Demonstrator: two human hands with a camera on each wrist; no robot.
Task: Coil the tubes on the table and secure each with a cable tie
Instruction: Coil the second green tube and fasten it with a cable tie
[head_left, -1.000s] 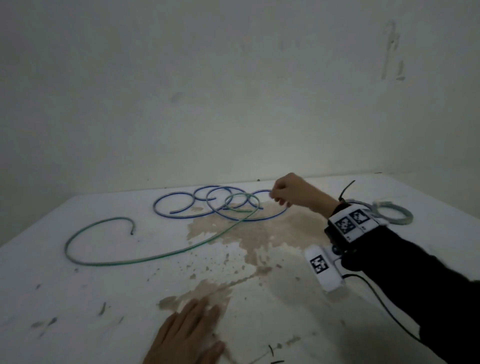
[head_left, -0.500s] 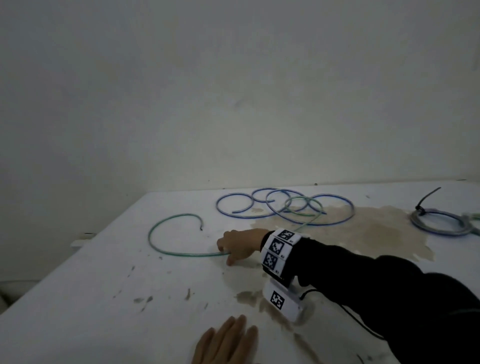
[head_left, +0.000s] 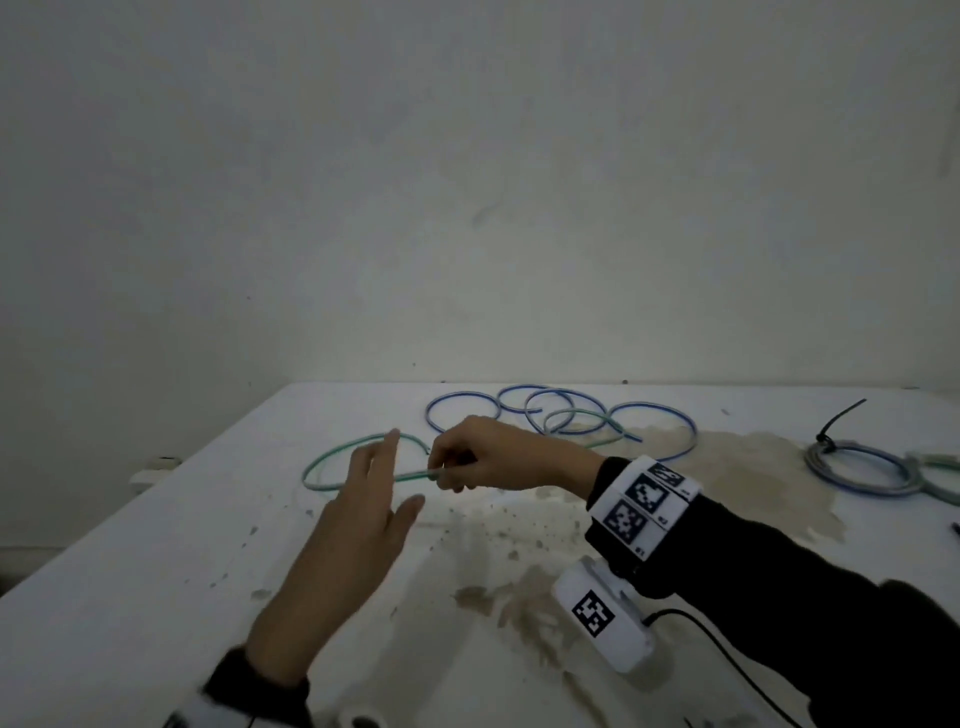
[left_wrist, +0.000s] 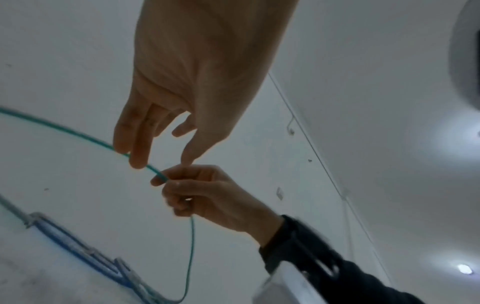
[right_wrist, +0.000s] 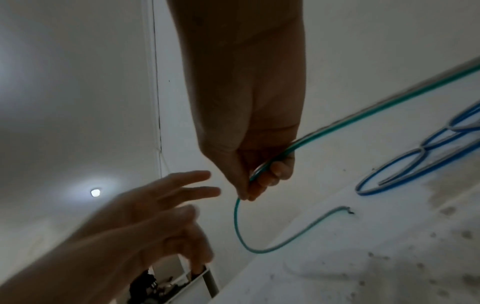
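Observation:
A thin green tube (head_left: 332, 458) lies in a loose open curve on the white table (head_left: 156, 571). My right hand (head_left: 441, 472) pinches it and holds that stretch a little off the surface; the grip on the green tube (right_wrist: 324, 131) shows in the right wrist view. My left hand (head_left: 402, 467) hovers beside the pinch with straight, spread fingers (left_wrist: 137, 148). Whether they touch the tube (left_wrist: 64, 128) I cannot tell. A blue tube (head_left: 524, 410) sprawls in several loops behind.
At the right, a coiled grey-blue tube (head_left: 857, 470) lies bound with a black cable tie (head_left: 837, 422). A brown stain (head_left: 727, 467) and dark specks mark the table. A bare wall stands close behind. The table's left edge runs diagonally.
My right hand moved from the blue loops to the green tube, took hold of it and lifted it. My left hand rose from the table's front toward the pinch.

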